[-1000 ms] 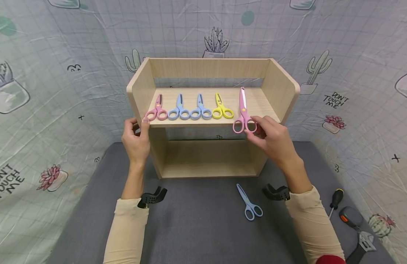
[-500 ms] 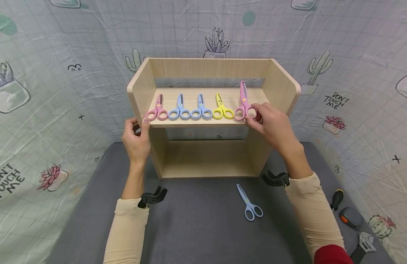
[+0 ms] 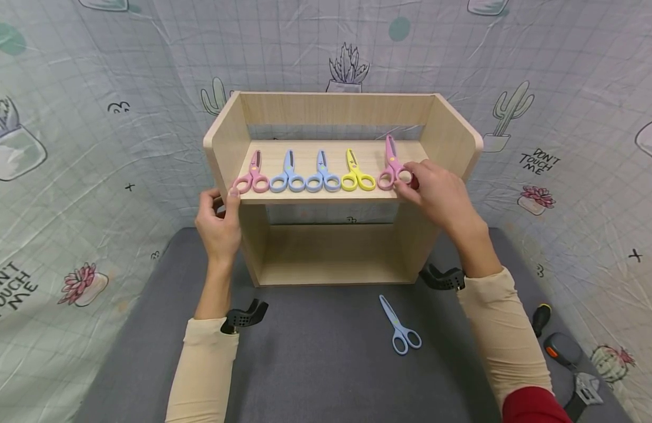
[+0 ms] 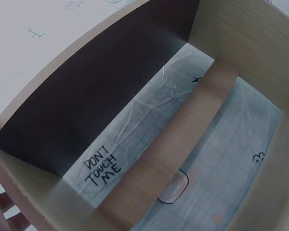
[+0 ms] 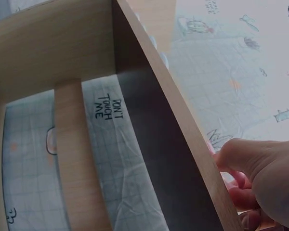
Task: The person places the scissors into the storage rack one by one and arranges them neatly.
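Note:
In the head view a wooden two-tier shelf (image 3: 336, 201) stands on the dark table. My left hand (image 3: 220, 226) grips the left front edge of its upper board, thumb on top. My right hand (image 3: 442, 197) pinches a ring handle of pink scissors (image 3: 391, 154) at the right end of that board, blades pointing back. Left of these lie yellow scissors (image 3: 355, 171), two blue pairs, blue scissors (image 3: 322, 171) and blue scissors (image 3: 288, 173), then pink scissors (image 3: 254, 173). The right wrist view shows my right hand (image 5: 260, 178) at the board's front edge, its grip mostly hidden.
Another pair of blue scissors (image 3: 399, 325) lies on the dark grey table (image 3: 326, 364) before the shelf. At the right edge are a screwdriver (image 3: 540, 318), a tape measure (image 3: 564, 350) and an adjustable wrench (image 3: 586, 390). Printed cloth hangs behind the shelf.
My right hand has moved the pink scissors from overhanging the front edge back onto the upper board, then turned them slightly. My left hand has stayed in place.

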Tool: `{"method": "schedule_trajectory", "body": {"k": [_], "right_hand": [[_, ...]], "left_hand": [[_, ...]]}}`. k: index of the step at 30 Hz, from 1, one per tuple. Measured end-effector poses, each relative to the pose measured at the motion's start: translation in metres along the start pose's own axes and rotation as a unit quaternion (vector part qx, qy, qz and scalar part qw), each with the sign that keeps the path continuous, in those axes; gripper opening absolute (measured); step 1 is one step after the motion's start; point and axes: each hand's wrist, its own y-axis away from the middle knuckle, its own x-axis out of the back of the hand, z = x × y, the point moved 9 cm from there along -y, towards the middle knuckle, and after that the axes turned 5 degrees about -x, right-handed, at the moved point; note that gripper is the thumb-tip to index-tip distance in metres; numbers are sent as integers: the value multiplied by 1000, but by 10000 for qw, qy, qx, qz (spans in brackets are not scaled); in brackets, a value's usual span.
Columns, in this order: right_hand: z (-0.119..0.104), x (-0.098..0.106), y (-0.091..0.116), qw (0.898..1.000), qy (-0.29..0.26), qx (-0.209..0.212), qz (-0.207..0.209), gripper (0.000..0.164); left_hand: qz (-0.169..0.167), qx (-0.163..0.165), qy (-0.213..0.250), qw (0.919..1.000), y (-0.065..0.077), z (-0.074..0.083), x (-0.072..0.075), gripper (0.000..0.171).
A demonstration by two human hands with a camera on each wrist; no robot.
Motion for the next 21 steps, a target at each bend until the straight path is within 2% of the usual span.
{"method": "schedule_trajectory", "body": {"k": [8, 16, 21], "right_hand": [[2, -6, -4, 9984, 58, -193, -531, 35], [2, -6, -5, 9977, 7, -167, -656, 28], [4, -7, -4, 9970, 1, -243, -734, 32]], "left_hand": [[-15, -14, -3, 10000, 1, 1, 0, 38], [-8, -40, -14, 10000, 1, 1, 0, 37], [-11, -58, -3, 10000, 1, 1, 0, 37]]}}
